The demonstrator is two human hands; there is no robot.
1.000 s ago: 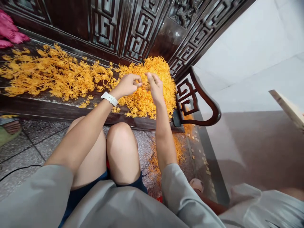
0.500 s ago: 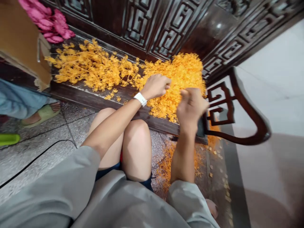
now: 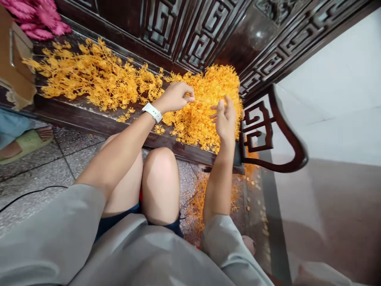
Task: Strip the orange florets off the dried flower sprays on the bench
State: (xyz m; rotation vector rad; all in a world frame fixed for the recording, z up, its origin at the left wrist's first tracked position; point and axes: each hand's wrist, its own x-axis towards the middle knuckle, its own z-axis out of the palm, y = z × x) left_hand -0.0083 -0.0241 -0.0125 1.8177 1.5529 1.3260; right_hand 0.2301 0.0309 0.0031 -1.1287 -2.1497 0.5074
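Orange artificial flower sprigs lie heaped along a dark wooden bench, with a dense pile (image 3: 196,123) at the right and a looser, stemmed heap (image 3: 92,79) at the left. Over the left part of the dense pile is my left hand (image 3: 176,97), its thumb and fingers pinched together; whatever they hold is too small to make out. A white watch band (image 3: 152,112) circles that wrist. My right hand (image 3: 225,119) hovers above the pile's right side, fingers apart, and nothing shows in it.
A carved backrest (image 3: 184,35) rises behind the bench, and a curved armrest (image 3: 290,155) closes its right end. At the left are a cardboard box (image 3: 22,65) and pink flowers (image 3: 44,18). Another person's sandalled foot (image 3: 32,143) stands there. Orange bits (image 3: 198,202) litter the floor.
My right hand has gone from closed to fingers apart. My left hand stays pinched over the pile. The whole view has shifted, so the scene sits further left.
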